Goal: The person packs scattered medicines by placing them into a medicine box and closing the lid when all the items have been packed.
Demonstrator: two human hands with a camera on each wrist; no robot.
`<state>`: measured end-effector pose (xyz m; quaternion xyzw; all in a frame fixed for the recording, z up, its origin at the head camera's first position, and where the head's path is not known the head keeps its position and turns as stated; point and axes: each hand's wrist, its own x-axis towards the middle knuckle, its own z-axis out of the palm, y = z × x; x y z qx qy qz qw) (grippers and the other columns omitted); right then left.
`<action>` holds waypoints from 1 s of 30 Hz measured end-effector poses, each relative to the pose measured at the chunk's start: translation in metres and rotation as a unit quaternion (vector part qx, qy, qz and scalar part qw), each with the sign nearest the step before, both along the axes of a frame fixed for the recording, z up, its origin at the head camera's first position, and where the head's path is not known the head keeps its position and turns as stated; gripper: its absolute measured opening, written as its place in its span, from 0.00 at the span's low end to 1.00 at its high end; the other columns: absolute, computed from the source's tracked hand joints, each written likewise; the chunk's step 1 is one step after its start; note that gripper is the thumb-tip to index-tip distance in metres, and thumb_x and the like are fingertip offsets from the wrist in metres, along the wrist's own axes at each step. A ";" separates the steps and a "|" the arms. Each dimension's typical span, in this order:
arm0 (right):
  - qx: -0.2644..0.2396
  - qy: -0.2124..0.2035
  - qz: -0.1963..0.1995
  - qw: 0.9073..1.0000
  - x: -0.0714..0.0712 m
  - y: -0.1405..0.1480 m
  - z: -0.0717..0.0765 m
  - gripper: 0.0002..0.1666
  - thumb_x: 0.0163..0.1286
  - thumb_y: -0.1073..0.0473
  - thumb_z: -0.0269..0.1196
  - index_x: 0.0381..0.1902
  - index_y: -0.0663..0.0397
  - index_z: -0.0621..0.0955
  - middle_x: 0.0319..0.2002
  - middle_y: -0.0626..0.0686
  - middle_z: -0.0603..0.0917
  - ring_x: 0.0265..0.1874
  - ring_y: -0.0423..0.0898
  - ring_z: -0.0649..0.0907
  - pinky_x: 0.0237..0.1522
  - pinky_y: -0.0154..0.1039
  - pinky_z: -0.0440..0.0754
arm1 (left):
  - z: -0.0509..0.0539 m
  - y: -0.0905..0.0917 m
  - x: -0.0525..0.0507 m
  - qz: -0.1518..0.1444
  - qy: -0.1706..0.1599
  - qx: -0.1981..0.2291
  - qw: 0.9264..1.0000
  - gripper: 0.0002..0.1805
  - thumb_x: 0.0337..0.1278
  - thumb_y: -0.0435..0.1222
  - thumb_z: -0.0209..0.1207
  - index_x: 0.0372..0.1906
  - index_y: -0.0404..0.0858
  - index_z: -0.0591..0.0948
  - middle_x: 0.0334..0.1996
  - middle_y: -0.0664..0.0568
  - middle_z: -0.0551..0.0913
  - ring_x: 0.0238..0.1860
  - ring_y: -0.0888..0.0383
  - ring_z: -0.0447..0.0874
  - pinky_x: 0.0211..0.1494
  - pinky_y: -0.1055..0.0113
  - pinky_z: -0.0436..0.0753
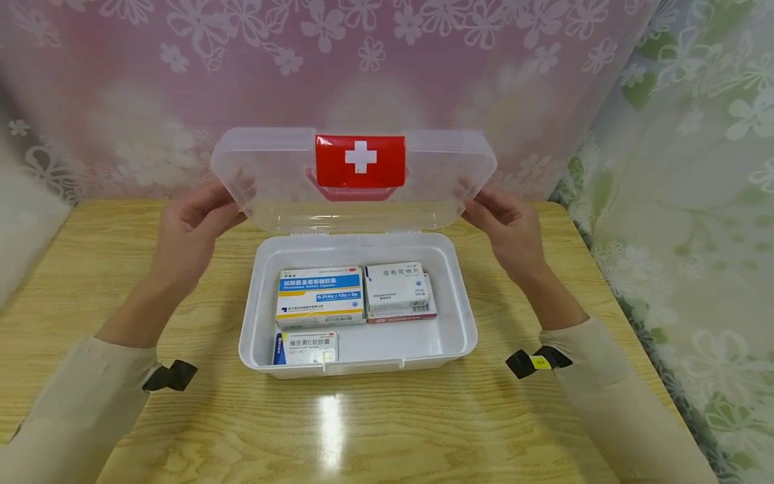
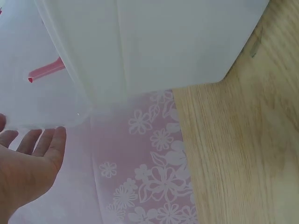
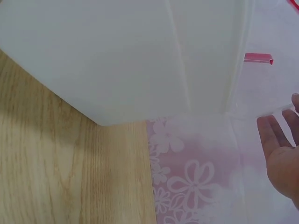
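Note:
A white plastic first-aid box (image 1: 465, 316) stands on the table with its clear lid (image 1: 272, 175) raised at the back. A red latch (image 1: 326, 161) with a white cross is on the lid's front. My left hand (image 1: 196, 215) holds the lid's left edge, some fingertips showing through the clear plastic. At the right edge, my right hand (image 1: 510, 225) holds the lid the same way. Inside the box lie a blue-and-white medicine box (image 1: 320, 296), a white medicine box (image 1: 396, 286) on top of another carton (image 1: 432, 309), and a smaller medicine box (image 1: 308, 346) at front left.
The wooden table (image 1: 411, 430) extends around the box on every side. Behind it hangs a pink flowered cloth (image 1: 363, 74), and a green-and-white flowered cloth (image 1: 695, 202) runs along the right edge.

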<state>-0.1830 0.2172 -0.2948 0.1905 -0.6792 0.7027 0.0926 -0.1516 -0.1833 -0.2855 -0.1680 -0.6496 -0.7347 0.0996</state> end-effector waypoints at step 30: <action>-0.153 0.002 0.119 0.981 0.054 -0.003 -0.002 0.18 0.69 0.54 0.61 0.51 0.59 0.81 0.44 0.51 0.80 0.47 0.44 0.77 0.55 0.38 0.76 | -0.006 0.002 0.048 -0.089 0.028 0.122 0.988 0.17 0.65 0.32 0.52 0.55 0.29 0.78 0.46 0.46 0.80 0.46 0.55 0.77 0.57 0.68 0.76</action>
